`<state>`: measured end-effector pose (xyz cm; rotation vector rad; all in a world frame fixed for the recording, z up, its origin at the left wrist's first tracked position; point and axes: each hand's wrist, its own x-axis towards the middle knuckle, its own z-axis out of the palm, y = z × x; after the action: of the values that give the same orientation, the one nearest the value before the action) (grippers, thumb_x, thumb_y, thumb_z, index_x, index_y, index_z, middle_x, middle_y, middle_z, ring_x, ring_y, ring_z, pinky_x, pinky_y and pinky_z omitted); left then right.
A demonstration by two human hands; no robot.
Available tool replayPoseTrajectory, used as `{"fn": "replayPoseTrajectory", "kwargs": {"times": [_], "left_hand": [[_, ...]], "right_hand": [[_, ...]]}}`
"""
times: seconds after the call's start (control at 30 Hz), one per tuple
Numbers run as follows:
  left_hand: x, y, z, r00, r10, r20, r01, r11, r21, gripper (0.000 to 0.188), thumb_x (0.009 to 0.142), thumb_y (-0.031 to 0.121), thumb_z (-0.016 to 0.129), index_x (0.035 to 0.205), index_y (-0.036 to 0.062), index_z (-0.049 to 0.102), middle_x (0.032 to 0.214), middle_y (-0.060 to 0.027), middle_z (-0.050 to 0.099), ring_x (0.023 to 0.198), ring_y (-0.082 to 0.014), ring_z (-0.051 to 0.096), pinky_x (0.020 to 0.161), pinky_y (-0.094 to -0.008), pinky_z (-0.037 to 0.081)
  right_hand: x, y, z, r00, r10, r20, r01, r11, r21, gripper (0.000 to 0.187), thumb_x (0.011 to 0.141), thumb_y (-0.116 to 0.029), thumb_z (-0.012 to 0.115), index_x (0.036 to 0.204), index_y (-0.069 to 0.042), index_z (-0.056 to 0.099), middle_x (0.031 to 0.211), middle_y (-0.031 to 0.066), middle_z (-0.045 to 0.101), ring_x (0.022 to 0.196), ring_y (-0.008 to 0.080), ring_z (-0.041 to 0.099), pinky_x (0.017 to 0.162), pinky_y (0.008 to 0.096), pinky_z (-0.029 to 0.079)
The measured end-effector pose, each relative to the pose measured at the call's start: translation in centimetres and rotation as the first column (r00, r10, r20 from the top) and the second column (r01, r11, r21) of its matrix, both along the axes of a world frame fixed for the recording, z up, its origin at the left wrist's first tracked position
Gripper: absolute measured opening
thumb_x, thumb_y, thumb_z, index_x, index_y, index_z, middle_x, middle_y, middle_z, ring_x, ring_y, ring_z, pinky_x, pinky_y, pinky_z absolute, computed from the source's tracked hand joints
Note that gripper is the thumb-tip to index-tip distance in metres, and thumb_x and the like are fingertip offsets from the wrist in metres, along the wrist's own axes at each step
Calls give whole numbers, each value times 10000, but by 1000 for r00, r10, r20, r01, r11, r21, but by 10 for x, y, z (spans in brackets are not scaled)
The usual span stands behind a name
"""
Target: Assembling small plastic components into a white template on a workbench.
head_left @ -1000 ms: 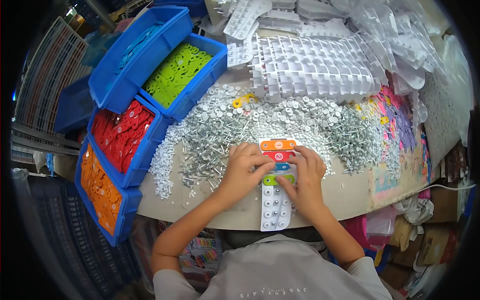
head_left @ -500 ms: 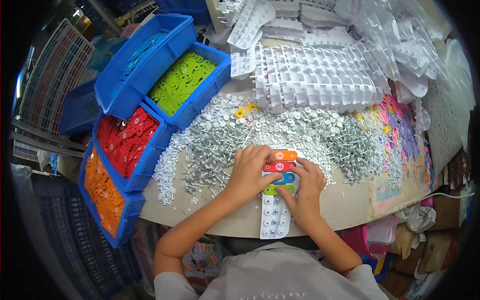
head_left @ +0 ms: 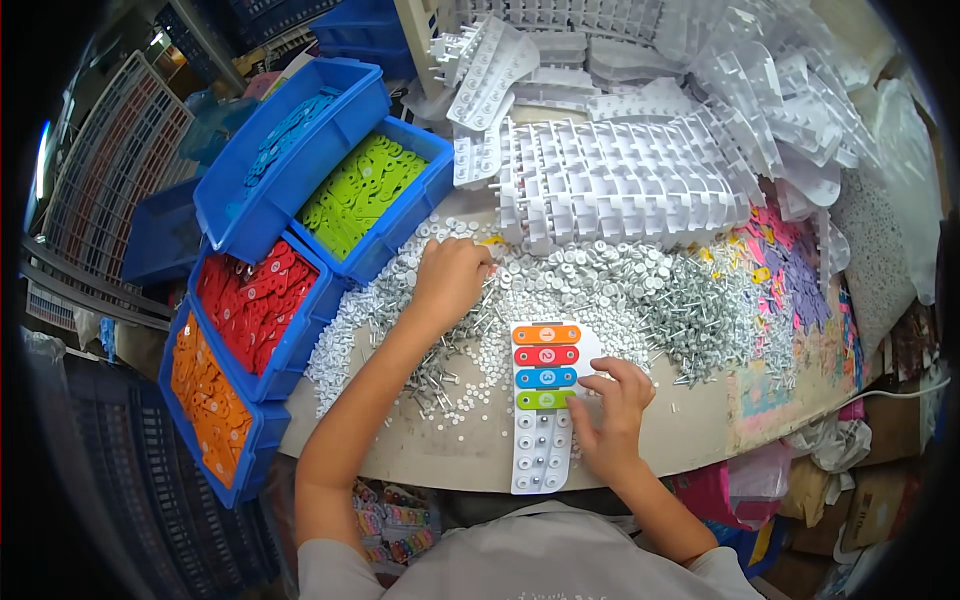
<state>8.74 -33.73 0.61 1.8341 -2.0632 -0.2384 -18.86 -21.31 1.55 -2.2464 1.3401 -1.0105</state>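
Observation:
A white plastic board (head_left: 541, 462) lies on the table in front of me. Across its upper half sit an orange strip (head_left: 562, 334), a red strip (head_left: 562, 355), a blue strip (head_left: 564, 377) and a green strip (head_left: 561, 400); white round studs and metal pins show below them. My right hand (head_left: 614, 412) rests beside the board's right edge, thumb and fingers apart, fingertips close to the blue and green strips. Over the heap of white caps (head_left: 590, 268), my left hand (head_left: 452, 284) is reached out with curled fingers; whatever is at their tips is hidden.
Blue bins at the left hold red pieces (head_left: 262, 300), orange pieces (head_left: 207, 395), green pieces (head_left: 365, 185) and blue pieces (head_left: 285, 140). Metal rivets (head_left: 690, 325) spread at the right, near purple pieces (head_left: 800, 280). White plastic racks (head_left: 620, 190) are stacked at the back.
My left hand has left the strips and moved up and left to the heap of caps. My right hand has drawn slightly back, uncovering the strips. The view has shifted slightly.

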Motion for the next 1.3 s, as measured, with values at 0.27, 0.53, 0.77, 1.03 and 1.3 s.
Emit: {"fn": "replayPoseTrajectory", "kwargs": {"times": [0.27,0.53,0.77,1.03,1.3], "left_hand": [[1,-4,-8,997,15,73,-9,997,-82,110,847,112,667,823,47,753,848,-140,691,865,-333,651,812,-468,477],[-1,-4,4,990,24,-141,-3,989,147,100,853,154,690,917,100,744,925,-115,677,860,-331,653,797,-450,501],[2,3,-3,997,-39,73,38,999,17,132,814,215,774,867,102,730,909,-91,642,950,-305,624,822,-436,476],[10,-4,14,974,-99,-203,142,968,209,177,785,145,798,801,70,638,794,-57,613,830,-252,584,825,-402,430],[1,8,10,957,-22,-290,16,1000,-22,59,813,82,757,836,80,702,835,-43,680,858,-218,609,900,-376,394]], "right_hand": [[-5,-1,7,1000,8,19,-8,999,-35,274,785,-21,759,1029,-75,646,1196,117,603,1179,313,519,1006,436,345],[-13,-3,10,999,-19,30,20,1000,-17,223,783,-8,749,975,-82,663,1169,105,620,1155,314,530,1004,435,360],[-46,-47,20,990,-135,-40,128,981,-144,210,793,-45,760,973,-98,666,1148,68,633,1145,296,552,985,445,351],[-153,-153,29,868,-441,-230,394,892,-223,143,886,-87,684,1028,-84,699,1096,100,683,1075,299,582,970,454,375],[-264,-210,-15,722,-503,-476,455,863,-221,177,860,-104,695,1025,-123,756,1045,87,707,989,318,625,896,467,419]]}}
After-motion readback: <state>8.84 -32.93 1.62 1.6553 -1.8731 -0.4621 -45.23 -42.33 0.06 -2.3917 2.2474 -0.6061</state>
